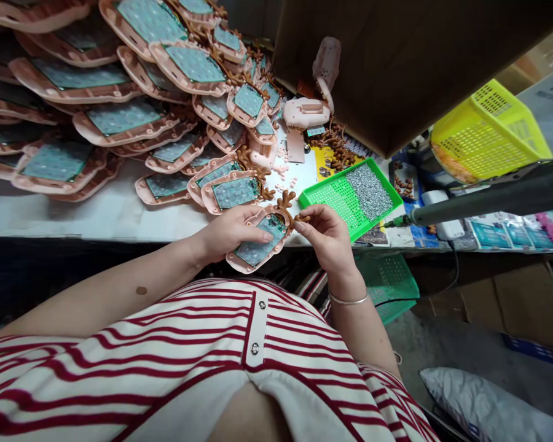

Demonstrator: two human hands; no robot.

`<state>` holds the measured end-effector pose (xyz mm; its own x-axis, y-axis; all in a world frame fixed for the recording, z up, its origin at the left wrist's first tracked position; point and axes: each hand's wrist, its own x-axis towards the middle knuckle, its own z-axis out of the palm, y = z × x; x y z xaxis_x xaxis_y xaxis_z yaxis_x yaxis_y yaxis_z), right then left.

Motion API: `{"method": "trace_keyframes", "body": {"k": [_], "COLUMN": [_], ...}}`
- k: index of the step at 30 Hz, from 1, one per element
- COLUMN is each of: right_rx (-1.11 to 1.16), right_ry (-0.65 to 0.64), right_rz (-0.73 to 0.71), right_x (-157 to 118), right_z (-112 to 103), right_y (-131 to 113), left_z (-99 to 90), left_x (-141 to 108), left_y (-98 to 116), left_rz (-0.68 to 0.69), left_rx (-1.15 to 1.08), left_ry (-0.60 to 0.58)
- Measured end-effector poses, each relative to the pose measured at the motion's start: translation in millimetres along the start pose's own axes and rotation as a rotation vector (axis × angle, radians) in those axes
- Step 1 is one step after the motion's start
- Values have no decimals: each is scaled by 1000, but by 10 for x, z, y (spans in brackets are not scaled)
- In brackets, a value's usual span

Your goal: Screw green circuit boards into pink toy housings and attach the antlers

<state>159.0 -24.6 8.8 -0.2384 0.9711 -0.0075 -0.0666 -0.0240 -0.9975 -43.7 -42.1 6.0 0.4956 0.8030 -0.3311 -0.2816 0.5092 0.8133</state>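
Observation:
A pink plastic shell (243, 263) with a greenish circuit board (261, 244) inside lies in my left hand (233, 233). The thumb of that hand presses on the board and the fingers wrap under the shell. At the shell's upper end sits a brown antler piece (286, 201). My right hand (325, 233) pinches a second brown antler piece (303, 218) at the shell's right corner. Whether this piece is seated in the shell I cannot tell. Just beyond my hands rests a similar shell with a board (235, 192), antlers attached.
Stacks of like shells (105, 116) fill the table's left. A green tray (325, 212) of small metal screws stands right of my hands. Brown parts (338, 150) and pink covers (306, 112) lie behind it. A grey pole-like tool (479, 193) reaches in from the right, near a yellow basket (493, 132).

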Motion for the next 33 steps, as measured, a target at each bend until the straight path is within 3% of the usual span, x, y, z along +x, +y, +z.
{"method": "trace_keyframes", "body": {"k": [6,11,16,19,24,33], "right_rx": [-15,-173,-20,39,54,-162], "right_ry": [42,37,-108,-57,-60,7], "right_rz": [16,-53,120,92,184,-21], "right_x": [-19,-18,-21,-21,0,-68], "right_z": [2,-8,-85,-81,25,132], "right_y": [48,168,100,14,-31,29], "left_z": [4,-77,-82,-28,32,54], "left_x": [1,27,6,-21,-38,-26], "left_y": [5,-50,-47,-21,1,5], "left_rz": [0,-47,-140,-135,-154,-32], "left_rx": [1,34,36,89,142,310], "left_ry": [-19,-2,-53,-27,-72,13]}}
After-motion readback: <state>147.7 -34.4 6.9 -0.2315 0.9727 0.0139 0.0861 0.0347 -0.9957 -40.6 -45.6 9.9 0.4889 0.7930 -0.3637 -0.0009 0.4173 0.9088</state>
